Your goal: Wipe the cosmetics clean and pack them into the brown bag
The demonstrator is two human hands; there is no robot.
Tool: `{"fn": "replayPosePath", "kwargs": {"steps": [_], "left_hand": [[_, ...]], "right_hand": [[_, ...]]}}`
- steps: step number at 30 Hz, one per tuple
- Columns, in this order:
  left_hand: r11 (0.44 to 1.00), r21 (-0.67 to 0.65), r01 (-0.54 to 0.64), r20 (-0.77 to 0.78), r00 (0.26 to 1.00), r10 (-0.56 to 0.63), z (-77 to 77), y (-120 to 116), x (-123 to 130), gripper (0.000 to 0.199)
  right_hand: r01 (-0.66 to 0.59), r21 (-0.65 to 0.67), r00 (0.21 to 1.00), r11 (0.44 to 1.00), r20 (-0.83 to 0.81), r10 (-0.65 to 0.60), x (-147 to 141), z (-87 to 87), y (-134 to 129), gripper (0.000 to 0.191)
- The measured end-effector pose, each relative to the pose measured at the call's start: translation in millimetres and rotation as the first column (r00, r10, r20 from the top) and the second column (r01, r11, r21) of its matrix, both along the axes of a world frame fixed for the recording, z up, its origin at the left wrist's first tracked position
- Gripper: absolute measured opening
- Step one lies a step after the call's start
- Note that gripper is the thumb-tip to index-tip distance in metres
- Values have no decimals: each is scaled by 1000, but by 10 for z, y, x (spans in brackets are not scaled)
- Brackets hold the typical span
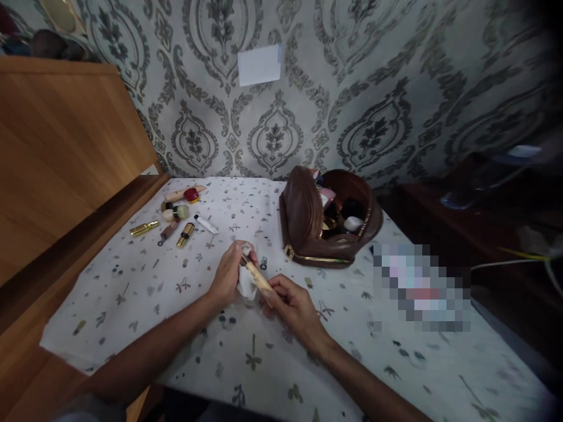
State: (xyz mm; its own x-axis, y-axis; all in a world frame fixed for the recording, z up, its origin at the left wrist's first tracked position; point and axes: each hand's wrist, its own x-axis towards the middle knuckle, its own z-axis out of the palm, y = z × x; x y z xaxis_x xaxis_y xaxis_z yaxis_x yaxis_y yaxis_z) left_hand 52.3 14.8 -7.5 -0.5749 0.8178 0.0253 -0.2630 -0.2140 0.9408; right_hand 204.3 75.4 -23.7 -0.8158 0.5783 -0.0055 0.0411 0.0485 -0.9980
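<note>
My left hand (227,272) is closed around a crumpled white wipe (247,286), part of which hangs below the fingers. A slim gold-tan cosmetic stick (259,280) slants across the wipe, its narrower dark end against the cloth at my left fingers. Its lower end is gripped between the thumb and fingers of my right hand (288,302). Whether the stick is a brush or a tube I cannot tell. Just beyond my hands, to the right, an unzipped brown makeup bag (303,214) stands with several cosmetics inside.
Several cosmetics lie at the table's left, among them a gold lipstick tube (144,228), a red-lidded jar (192,195) and a white tube (206,224). A blurred-out flat object (422,290) lies at the right. A wooden cabinet (65,146) borders the left side; patterned wallpaper rises behind.
</note>
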Motion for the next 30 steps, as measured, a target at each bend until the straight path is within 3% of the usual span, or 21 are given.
{"fn": "replayPosePath", "kwargs": {"steps": [6,9,11,13,14,16,18,20,22,27,30], "left_hand": [[950,-96,298,8,954,-299,-72,-105,216,64],[945,-158,287,-158,937,-311,-56,-110,171,49],[934,-221,281,-330,879,-343,29,-111,71,37],[906,-324,273,-552,723,-416,174,-129,-61,26],[891,-386,240,-668,593,-449,255,-146,-129,20],[878,-472,85,-839,265,-476,391,-185,-253,14],[858,-511,-40,-858,-36,-513,442,-220,-343,18],[830,-553,-78,-806,-201,-556,394,-249,-392,22],[825,-562,-61,-798,-220,-560,293,-290,-412,21],[849,-522,84,-853,-21,-522,189,-560,-489,66],[841,-534,93,-845,-20,-534,195,-783,-594,67]], "right_hand": [[65,-4,994,998,-86,-66,-15,-54,-1,33],[44,74,996,996,-84,-38,-4,-63,18,26],[28,189,999,982,-39,-21,8,-53,37,21],[61,300,998,952,7,-66,23,-39,60,19],[95,330,994,939,13,-105,31,-34,71,19],[170,337,985,926,-17,-174,45,-32,95,27],[213,344,977,915,-58,-205,51,-40,118,39],[185,426,983,886,-66,-174,48,-58,141,39],[100,537,994,838,-18,-107,39,-81,159,26],[-7,663,994,748,88,-69,25,-134,170,15],[-19,697,992,717,102,-72,19,-152,163,14]]}}
